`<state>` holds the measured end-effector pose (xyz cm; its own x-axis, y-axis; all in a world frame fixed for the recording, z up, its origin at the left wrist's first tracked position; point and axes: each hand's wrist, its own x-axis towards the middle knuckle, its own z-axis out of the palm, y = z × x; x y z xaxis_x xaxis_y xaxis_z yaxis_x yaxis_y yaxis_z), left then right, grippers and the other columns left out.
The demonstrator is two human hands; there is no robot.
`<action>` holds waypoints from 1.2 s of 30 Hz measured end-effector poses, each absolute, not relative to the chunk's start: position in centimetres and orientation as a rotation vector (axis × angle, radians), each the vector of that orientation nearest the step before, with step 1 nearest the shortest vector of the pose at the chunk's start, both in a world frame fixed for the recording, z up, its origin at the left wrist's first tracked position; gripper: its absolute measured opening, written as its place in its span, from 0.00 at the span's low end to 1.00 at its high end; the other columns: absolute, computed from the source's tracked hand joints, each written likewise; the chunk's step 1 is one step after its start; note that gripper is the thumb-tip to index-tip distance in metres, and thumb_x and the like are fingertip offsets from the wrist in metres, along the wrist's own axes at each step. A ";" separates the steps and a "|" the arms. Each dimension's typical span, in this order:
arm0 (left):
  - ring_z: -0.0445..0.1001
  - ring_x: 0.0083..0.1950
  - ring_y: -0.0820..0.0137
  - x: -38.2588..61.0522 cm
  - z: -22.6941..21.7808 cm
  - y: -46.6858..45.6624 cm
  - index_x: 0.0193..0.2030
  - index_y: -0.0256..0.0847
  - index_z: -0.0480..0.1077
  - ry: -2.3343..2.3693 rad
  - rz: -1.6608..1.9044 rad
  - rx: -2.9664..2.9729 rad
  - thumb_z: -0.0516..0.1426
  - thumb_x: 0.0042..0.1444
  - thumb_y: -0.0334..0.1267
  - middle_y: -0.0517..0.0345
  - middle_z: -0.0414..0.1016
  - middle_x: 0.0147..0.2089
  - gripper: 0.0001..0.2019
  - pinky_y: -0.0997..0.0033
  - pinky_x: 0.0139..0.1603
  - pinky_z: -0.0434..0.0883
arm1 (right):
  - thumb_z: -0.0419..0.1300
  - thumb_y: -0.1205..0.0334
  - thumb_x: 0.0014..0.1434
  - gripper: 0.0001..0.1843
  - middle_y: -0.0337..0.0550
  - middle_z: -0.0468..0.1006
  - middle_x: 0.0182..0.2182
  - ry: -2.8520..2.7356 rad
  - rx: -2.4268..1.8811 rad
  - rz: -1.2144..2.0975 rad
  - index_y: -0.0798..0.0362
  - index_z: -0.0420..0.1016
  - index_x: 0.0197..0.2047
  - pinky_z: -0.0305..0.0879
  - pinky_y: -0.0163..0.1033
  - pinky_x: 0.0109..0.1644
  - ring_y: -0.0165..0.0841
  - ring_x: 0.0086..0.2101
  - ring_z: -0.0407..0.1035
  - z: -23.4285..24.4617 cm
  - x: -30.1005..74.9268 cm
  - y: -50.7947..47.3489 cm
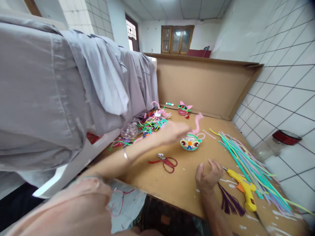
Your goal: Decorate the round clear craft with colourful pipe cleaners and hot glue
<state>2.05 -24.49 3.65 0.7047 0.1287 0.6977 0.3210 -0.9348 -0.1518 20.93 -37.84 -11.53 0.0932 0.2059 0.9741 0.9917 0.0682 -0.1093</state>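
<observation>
My left hand (176, 131), blurred by motion, reaches across the middle of the table. A wavy pink pipe cleaner (197, 123) rises from its fingertips, which appear pinched on it. Just below is a round clear ornament with a face (190, 143), with big eyes, an orange nose and a pink loop on its right side. My right hand (209, 173) rests above the cardboard, thumb and fingers apart, holding nothing. Close to its fingertips lies the nozzle of a yellow glue gun (241, 186). Red-handled scissors (168, 163) lie left of it, and a dark purple tassel (230, 200) right of its wrist.
Long pastel pipe cleaners (248, 167) spread along the right. A heap of coloured scraps (152, 123) and a clear ball (129, 131) sit at left. A finished cat-like face (183, 108) stands by the cardboard wall (197, 85). Grey cloth (73, 98) hangs left; a red-lidded jar (278, 142) is at right.
</observation>
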 end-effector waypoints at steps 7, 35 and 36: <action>0.77 0.37 0.71 6.4 -6.7 -30.9 0.42 0.39 0.72 -0.398 -1.116 -3.001 0.48 0.66 0.38 0.52 0.79 0.36 0.12 0.75 0.36 0.69 | 0.50 0.67 0.63 0.20 0.56 0.78 0.44 -1.447 -1.423 -1.054 0.53 0.66 0.58 0.54 0.54 0.52 0.44 0.45 0.72 -12.4 20.6 -37.1; 0.76 0.34 0.70 3.0 -8.7 -26.1 0.38 0.40 0.77 -0.767 -1.815 -2.727 0.51 0.65 0.46 0.52 0.79 0.32 0.17 0.71 0.39 0.71 | 0.51 0.67 0.67 0.10 0.43 0.77 0.26 -1.591 -1.493 -0.874 0.54 0.73 0.36 0.54 0.39 0.34 0.32 0.27 0.68 -11.0 19.5 -38.2; 0.75 0.33 0.70 2.9 -8.7 -26.1 0.37 0.40 0.77 -0.776 -1.856 -2.706 0.51 0.65 0.46 0.52 0.79 0.32 0.17 0.71 0.38 0.71 | 0.50 0.67 0.67 0.11 0.44 0.78 0.27 -1.615 -1.514 -0.827 0.54 0.73 0.37 0.54 0.39 0.35 0.32 0.29 0.68 -11.0 19.1 -38.4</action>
<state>2.86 -26.15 -8.72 0.2977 0.4898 0.8194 0.2390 -0.8693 0.4328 19.10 -38.43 -10.98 -0.0093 0.5043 0.8634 0.9953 0.0876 -0.0404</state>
